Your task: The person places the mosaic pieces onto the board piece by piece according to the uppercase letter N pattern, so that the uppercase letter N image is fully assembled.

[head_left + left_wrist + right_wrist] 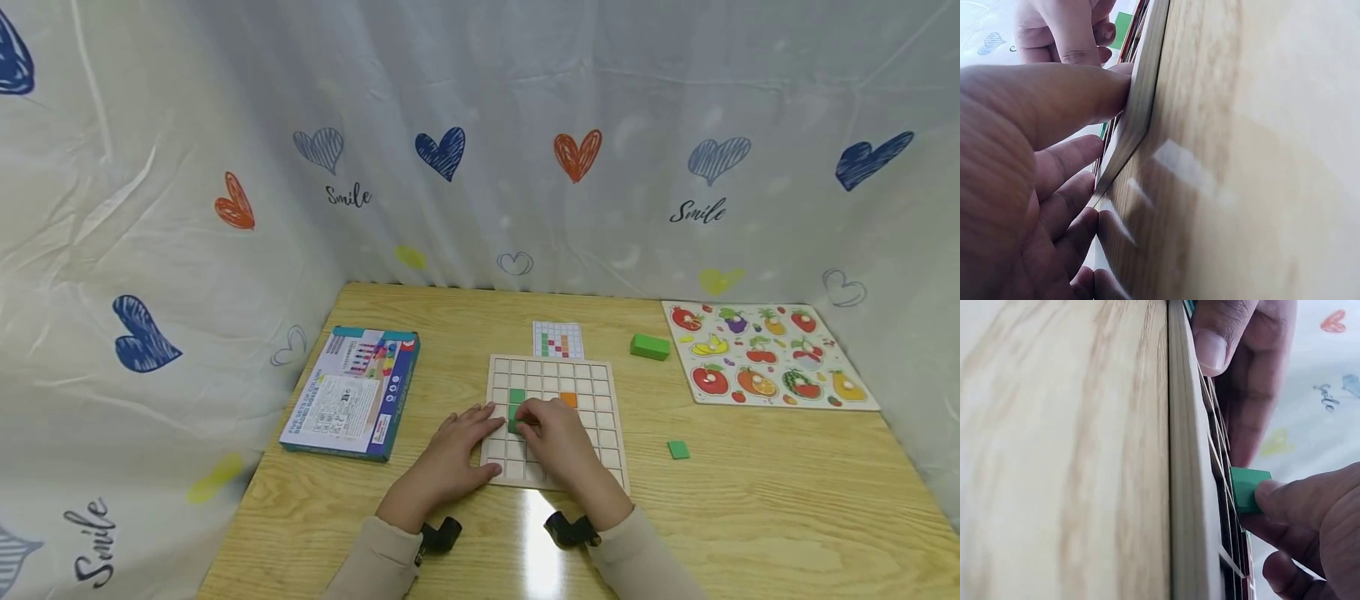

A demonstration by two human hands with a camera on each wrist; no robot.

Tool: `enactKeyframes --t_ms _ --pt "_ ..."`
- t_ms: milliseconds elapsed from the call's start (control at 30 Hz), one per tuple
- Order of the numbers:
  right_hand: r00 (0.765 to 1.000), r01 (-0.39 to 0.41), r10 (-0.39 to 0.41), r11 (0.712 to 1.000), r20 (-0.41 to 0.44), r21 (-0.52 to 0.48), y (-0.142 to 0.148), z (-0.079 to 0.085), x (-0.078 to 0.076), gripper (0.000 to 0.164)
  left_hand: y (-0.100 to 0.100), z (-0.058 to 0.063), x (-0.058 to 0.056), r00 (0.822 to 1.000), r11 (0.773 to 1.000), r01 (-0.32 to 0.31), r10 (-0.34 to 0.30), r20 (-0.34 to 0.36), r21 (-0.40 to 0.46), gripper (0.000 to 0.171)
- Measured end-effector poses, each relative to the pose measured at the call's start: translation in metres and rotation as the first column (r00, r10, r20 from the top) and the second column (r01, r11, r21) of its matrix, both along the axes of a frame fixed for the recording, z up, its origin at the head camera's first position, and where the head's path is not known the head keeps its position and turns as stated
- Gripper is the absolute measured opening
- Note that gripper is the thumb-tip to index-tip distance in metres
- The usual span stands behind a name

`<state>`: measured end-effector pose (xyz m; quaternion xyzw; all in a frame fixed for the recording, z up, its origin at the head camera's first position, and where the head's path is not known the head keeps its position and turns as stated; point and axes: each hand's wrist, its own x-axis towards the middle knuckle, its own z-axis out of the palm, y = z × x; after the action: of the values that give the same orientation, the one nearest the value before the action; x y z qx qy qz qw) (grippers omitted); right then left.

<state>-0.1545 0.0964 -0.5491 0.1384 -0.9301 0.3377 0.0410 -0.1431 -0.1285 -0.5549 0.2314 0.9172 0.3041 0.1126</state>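
Note:
A wooden grid board (516,470) lies flat on the table, holding green tiles (517,396) in a left column and an orange tile (568,400) farther right. My left hand (453,450) rests along the board's left edge with fingers fairly straight. In the left wrist view, its thumb (1094,94) touches the board's side. Over the board's left half, my right hand (561,442) pinches a green square tile (1247,489) between thumb and fingers. That tile stands tilted at the grid surface in the right wrist view. Several cells under the right hand are hidden.
Behind the board lies a pattern card (557,340). To the right are a green block (649,347), a loose green tile (678,450) and a fruit puzzle board (772,358). A flat boxed set (352,392) lies at left. A printed curtain (510,208) surrounds the table.

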Motion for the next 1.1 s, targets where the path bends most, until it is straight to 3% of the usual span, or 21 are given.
enactKeyframes --t_ms 400,733,933,1100 --pt "1.0 -0.021 0.021 1.0 0.0 0.006 0.002 0.001 0.002 0.008 0.001 0.003 0.0 1.0 1.0 0.0 0.001 0.01 -0.003 0.069" --pt "0.986 -0.034 0.048 0.995 -0.16 0.089 0.0 -0.003 0.004 0.006 0.001 0.002 -0.001 1.0 1.0 0.003 -0.003 0.005 -0.006 0.07" --pt "0.99 -0.036 0.045 0.997 -0.133 0.067 0.003 -0.001 0.006 0.005 0.0 0.002 0.0 1.0 1.0 0.0 0.0 0.009 -0.006 0.07" --pt "0.998 0.027 -0.03 0.998 -0.056 -0.05 0.026 0.01 0.013 0.008 0.0 0.002 0.001 1.0 1.0 -0.008 0.008 0.024 0.003 0.07"
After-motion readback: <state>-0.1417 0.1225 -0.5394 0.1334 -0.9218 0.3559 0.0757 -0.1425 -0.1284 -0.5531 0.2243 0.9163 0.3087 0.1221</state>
